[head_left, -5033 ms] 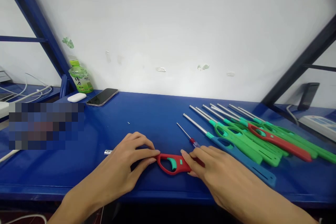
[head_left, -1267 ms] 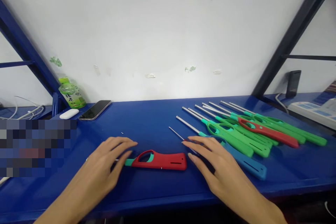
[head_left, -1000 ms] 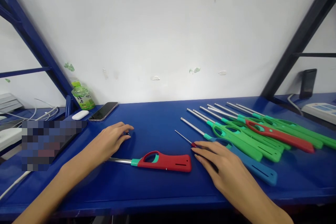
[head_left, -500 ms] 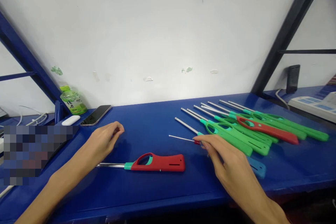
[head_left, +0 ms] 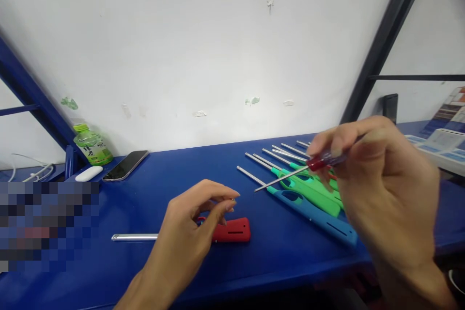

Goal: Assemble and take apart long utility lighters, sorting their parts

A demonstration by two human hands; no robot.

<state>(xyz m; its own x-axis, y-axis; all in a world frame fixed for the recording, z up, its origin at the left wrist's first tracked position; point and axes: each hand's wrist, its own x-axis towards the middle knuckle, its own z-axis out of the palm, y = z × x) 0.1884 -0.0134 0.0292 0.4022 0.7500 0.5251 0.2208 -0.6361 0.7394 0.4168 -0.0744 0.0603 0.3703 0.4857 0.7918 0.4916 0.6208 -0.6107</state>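
My right hand (head_left: 385,179) is raised above the right side of the table, gripping a screwdriver (head_left: 315,163) with a clear and red handle. Its thin metal shaft slants down to the left. My left hand (head_left: 192,223) is pinched at thumb and forefinger around a tiny speck, too small to name. Below that hand lies a red long-nosed gas lighter (head_left: 238,231), its metal nozzle to the left and its trigger part mostly covered. Under the screwdriver rests a blue lighter (head_left: 319,220). Several green lighters (head_left: 314,194) lie beyond, partly hidden by my right hand.
At the back left of the blue table (head_left: 189,167) are a phone (head_left: 126,165), a white rounded case (head_left: 89,173) and a green-capped bottle (head_left: 93,146). White power strips (head_left: 445,147) stand at the far right. A white wall (head_left: 203,58) rises behind.
My right hand has lifted off the table with the screwdriver, moving up and right, uncovering the blue lighter. My left hand has moved right, over the red lighter.
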